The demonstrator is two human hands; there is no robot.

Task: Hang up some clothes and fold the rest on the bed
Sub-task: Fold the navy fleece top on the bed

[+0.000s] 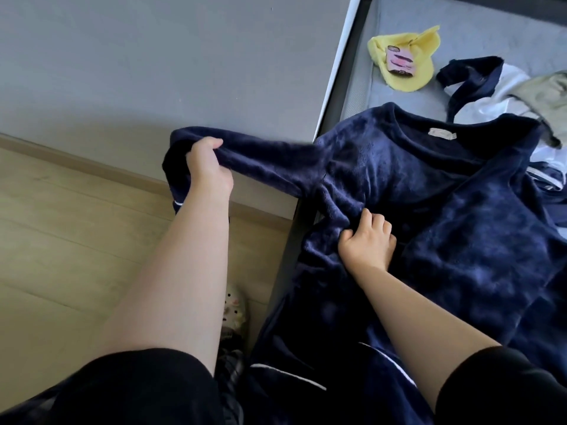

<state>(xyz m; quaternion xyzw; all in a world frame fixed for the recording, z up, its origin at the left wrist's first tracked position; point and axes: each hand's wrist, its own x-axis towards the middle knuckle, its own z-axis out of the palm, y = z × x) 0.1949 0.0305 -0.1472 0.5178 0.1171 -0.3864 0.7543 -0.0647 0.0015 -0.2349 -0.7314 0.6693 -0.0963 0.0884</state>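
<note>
The fleece top (445, 210) is plain deep navy with thin white piping. On the pale grey bed (478, 29) lie a yellow cloth (411, 78) bearing a pink and brown tag (399, 61), a white garment (491, 105) and an olive garment (549, 90). The wall (153, 56) is grey, the floor (61, 240) light wood-grain, and the slipper (234, 308) cream with dark dots.

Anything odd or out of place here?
Nothing damaged or spilled. The navy fleece top lies askew, hem hanging off the bed edge; the left hand holds its sleeve out beyond the bed, the right hand pinches its underarm.
</note>
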